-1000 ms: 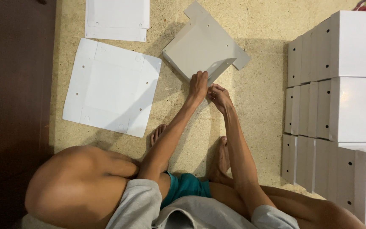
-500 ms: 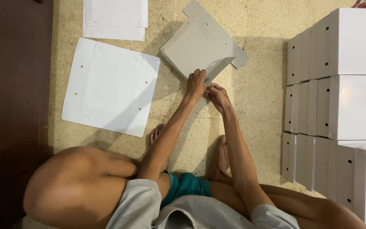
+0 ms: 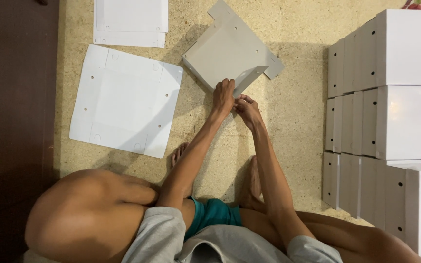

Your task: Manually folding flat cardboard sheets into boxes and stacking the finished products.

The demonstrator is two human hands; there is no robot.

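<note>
Left hand (image 3: 223, 96) pinches near corner of grey box blank (image 3: 230, 51), holding wall upright; right hand (image 3: 247, 109) fingers pinch adjoining flap just beside.

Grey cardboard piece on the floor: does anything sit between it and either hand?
Nothing visible does. The left hand and right hand both already touch the near corner of the grey cardboard piece.

You see a grey half-folded cardboard box (image 3: 227, 53) on a speckled beige floor (image 3: 293, 122). The flat sheet (image 3: 125, 100) and stacked boxes (image 3: 400, 87) are white. Your shorts (image 3: 213, 214) are teal.
</note>
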